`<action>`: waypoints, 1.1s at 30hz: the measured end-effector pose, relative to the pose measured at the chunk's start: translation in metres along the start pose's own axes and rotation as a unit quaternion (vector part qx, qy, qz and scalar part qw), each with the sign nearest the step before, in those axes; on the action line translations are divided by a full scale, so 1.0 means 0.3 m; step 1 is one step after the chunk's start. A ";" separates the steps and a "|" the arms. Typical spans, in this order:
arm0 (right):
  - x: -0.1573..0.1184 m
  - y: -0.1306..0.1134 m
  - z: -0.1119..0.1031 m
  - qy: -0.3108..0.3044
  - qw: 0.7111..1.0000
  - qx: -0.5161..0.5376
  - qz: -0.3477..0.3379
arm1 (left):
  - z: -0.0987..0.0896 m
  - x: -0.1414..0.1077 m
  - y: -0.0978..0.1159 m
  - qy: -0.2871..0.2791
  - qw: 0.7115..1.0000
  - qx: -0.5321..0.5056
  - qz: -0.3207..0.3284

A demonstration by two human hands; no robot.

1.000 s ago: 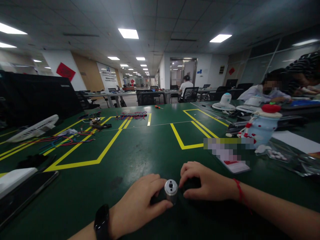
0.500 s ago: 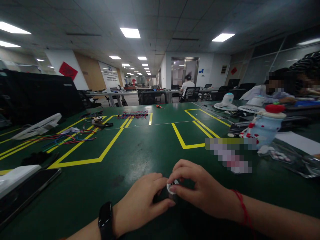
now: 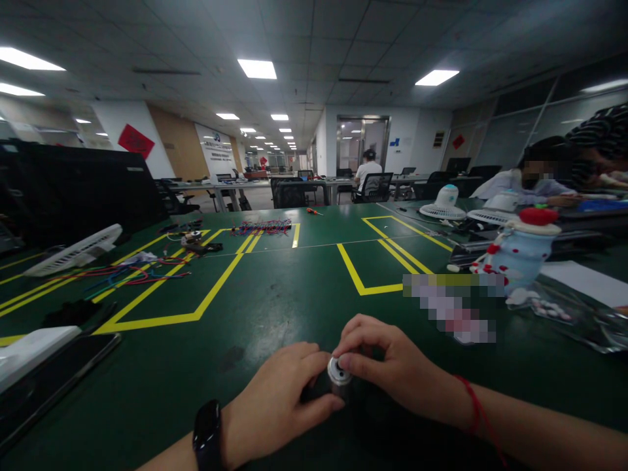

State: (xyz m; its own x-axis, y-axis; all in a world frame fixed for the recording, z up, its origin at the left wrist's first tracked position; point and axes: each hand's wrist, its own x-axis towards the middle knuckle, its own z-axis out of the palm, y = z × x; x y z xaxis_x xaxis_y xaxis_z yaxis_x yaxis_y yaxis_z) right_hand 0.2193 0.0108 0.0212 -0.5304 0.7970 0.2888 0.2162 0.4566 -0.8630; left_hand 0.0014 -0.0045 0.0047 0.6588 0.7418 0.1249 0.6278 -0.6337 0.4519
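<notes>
A small silver metal cylinder (image 3: 339,375) with dark holes in its round top stands upright near the table's front edge. My left hand (image 3: 287,392) is closed around its left side, thumb in front and fingers behind. Thumb and index finger of my right hand (image 3: 380,353) are pinched together at the cylinder's upper rim. Whatever lies between those fingertips, if anything, is hidden. The lower part of the cylinder is dark and hard to make out.
Yellow tape (image 3: 152,324) marks the green table (image 3: 294,288). Leftward lie loose wires (image 3: 132,271), a phone (image 3: 53,379) and a white fan part (image 3: 76,252). A screwdriver (image 3: 314,211) lies far back. Rightward stand a blue bottle (image 3: 524,255) and a plastic bag (image 3: 579,317). People sit beyond.
My right fingers have lifted and drawn together at the rim, uncovering the cylinder's top with its holes. My left hand keeps its hold, nearly unmoved.
</notes>
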 end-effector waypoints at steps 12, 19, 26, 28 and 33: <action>-0.005 -0.015 0.008 -0.018 1.000 0.003 0.017 | -0.008 0.002 0.008 -0.003 1.000 -0.001 0.000; -0.002 -0.026 0.005 -0.035 0.999 -0.020 0.028 | -0.007 0.001 0.011 -0.005 1.000 0.000 -0.001; 0.006 0.029 -0.060 0.062 0.997 0.001 0.055 | -0.013 0.003 0.012 -0.003 1.000 0.009 -0.008; 0.016 0.065 -0.081 0.077 0.990 -0.014 0.113 | -0.017 0.005 0.013 -0.004 1.000 0.007 -0.008; 0.024 0.111 -0.092 0.072 0.986 -0.027 0.146 | -0.016 0.005 0.011 -0.005 1.000 0.005 -0.004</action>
State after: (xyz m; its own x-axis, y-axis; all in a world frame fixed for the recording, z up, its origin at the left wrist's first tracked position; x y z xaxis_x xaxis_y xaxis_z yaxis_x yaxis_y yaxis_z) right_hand 0.2452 0.0426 0.0060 -0.3177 0.9439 0.0901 0.3882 0.2162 -0.8959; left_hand 0.0025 -0.0045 0.0105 0.6577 0.7448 0.1124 0.6370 -0.6296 0.4449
